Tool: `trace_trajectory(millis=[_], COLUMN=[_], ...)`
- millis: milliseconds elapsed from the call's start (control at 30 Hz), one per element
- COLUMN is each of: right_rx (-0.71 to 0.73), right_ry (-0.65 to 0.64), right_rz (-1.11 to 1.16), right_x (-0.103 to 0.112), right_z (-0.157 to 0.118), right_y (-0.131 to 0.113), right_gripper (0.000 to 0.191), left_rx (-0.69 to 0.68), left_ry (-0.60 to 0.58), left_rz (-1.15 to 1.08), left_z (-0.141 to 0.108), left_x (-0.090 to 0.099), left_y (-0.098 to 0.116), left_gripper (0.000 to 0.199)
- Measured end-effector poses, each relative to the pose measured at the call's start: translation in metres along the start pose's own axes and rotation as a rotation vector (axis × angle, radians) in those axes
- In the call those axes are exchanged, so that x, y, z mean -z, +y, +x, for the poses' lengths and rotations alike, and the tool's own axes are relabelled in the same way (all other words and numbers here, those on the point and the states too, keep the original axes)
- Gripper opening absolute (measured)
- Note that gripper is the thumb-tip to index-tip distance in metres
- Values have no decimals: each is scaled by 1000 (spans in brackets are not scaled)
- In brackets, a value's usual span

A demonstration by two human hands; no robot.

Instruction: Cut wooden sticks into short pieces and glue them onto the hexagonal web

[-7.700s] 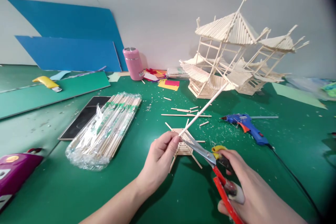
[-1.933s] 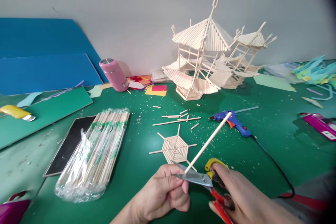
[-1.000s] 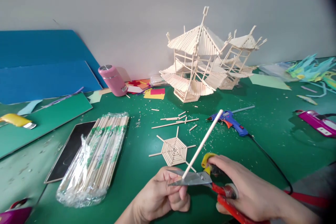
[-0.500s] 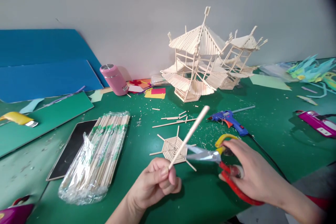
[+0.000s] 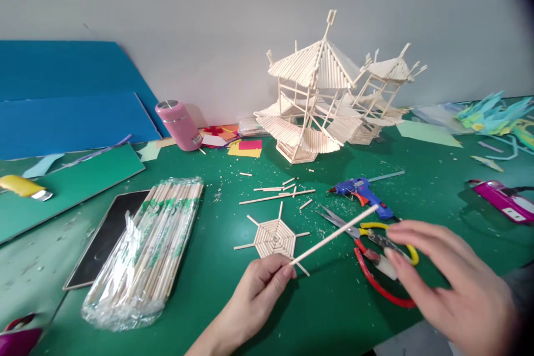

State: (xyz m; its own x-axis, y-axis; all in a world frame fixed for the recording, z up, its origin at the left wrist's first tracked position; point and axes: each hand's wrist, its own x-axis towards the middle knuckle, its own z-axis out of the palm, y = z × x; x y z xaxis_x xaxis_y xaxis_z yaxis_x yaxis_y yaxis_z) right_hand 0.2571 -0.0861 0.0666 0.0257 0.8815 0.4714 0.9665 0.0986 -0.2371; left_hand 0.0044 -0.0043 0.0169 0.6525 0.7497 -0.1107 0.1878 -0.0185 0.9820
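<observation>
Between thumb and fingers, my left hand (image 5: 262,297) pinches one end of a thin wooden stick (image 5: 334,235), which slants up to the right. My right hand (image 5: 448,283) is open, its fingers spread just above the scissors (image 5: 362,232), which lie on the table with blades parted and yellow and red handles. Beyond my left hand lies a flat web-like stick frame (image 5: 274,238) with spokes jutting out; the hand hides part of its near edge. Several cut stick pieces (image 5: 277,197) lie behind it. A blue glue gun (image 5: 362,193) rests behind the scissors.
A plastic-wrapped bundle of sticks (image 5: 146,250) lies at left on a dark board (image 5: 98,239). Two stick pavilions (image 5: 311,80) stand at the back, near a pink flask (image 5: 180,125). A yellow cutter (image 5: 23,186) lies far left; a purple power strip (image 5: 503,200) lies right.
My right hand has let go of the scissors, now on the table, and drawn back right. The stick in my left hand has tipped lower to the right. A short stick piece now lies near the web frame.
</observation>
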Motion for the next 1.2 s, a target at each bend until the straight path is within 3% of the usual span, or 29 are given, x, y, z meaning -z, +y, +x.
trace_trajectory(millis=[67,133,233,333,567,700,867,1200], right_rx=[244,400,388,385,289,144,40,-134], right_ry=[-77,-183,-330,-440,-445,-495,-500,-432], right_rz=[123,176,130,84,240,412,588,505], right_x=[0,-12,-40,-58,-62,-60,-56,-65], right_z=[14,25,33,33,31,33,35,34], right_y=[-32,-59,-78,-77,-79,-87,-87,-62], right_gripper=[25,25,21,18,24,24,22,24], left_rx=[-75,-177,-332,-404,-422,-336,-139,64], left_ry=[-11,-2,36,91,186,279,205,178], left_rz=[161,311,490,595,739,531,96,-356], left_z=[-1,-2,-3,-3,-4,-4,-4,-4], left_x=[-1,-2,-1,2,0,-2,2,3], left_y=[0,-1,-3,-5,-10,-8,1,-4], left_gripper=[24,18,14,13,14,15,18,25])
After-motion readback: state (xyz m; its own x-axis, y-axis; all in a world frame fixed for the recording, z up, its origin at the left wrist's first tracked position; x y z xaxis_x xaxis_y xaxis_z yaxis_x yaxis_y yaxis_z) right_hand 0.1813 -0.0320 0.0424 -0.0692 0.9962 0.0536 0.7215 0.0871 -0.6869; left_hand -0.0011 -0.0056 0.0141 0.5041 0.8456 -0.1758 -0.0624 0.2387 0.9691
